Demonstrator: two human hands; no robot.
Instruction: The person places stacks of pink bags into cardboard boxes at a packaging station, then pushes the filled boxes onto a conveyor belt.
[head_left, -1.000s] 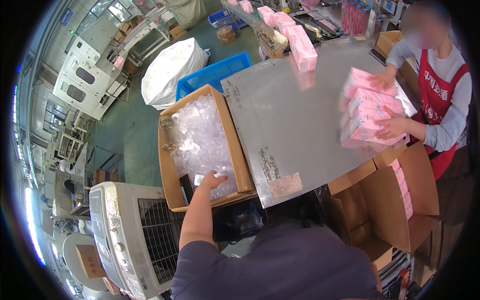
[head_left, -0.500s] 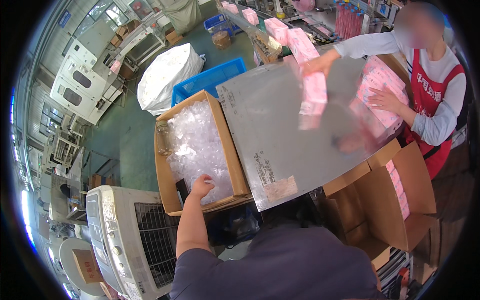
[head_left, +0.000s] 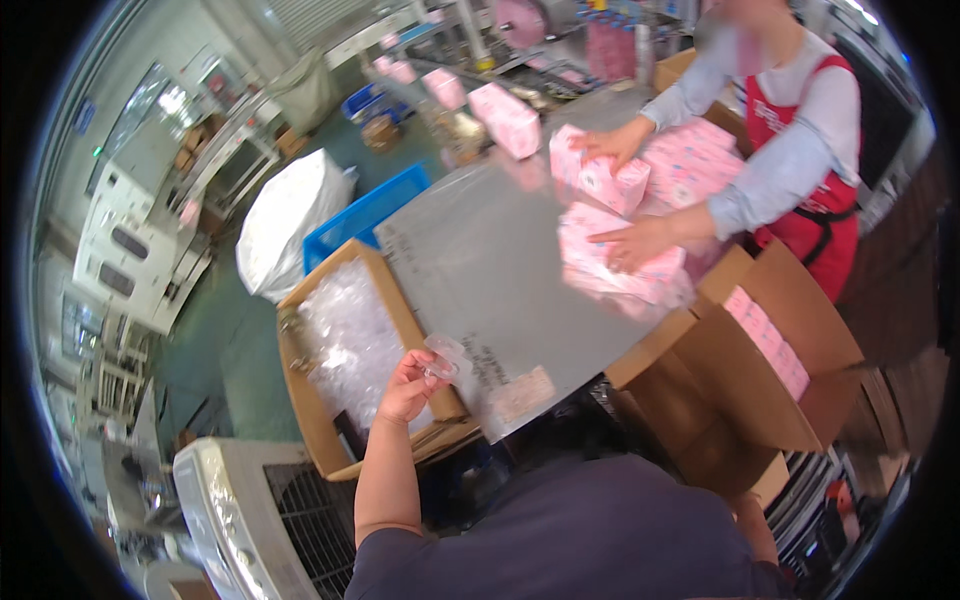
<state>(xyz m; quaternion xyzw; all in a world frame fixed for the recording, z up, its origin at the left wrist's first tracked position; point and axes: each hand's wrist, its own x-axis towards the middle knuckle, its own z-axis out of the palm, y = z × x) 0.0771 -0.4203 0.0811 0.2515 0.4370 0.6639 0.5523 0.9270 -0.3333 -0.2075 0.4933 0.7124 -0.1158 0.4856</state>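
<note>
At the lower left stands a pale appliance [head_left: 225,515] with a dark grille, its top right corner close to the near end of a cardboard box [head_left: 392,295]. Green floor [head_left: 245,360] opens out beyond the box's left wall, up to a white sack [head_left: 295,225]; a blue crate [head_left: 370,215] fills the gap past the box's far end. Inside the box lies a heap of clear plastic pieces [head_left: 345,325], with a dark object [head_left: 350,432] against the near left side.

The left hand [head_left: 406,388] is raised over the box's near right part, thumb and fingers pinching a clear plastic piece [head_left: 447,357]. Seen from above, that piece overlaps the line where the box's right wall runs close along the left edge of the grey metal bench [head_left: 480,285]. Rightward, an open stretch of metal separates the hand from the pink packs [head_left: 595,275]; the near edge slants down toward the person's body.

At the far edge, a row of pink packs [head_left: 505,120] reaches the bench. On the right, a co-worker [head_left: 825,230] lays both hands on packs. An open carton [head_left: 665,400] sits against the bench's near right edge. The right hand is hidden, so its state cannot be told.
</note>
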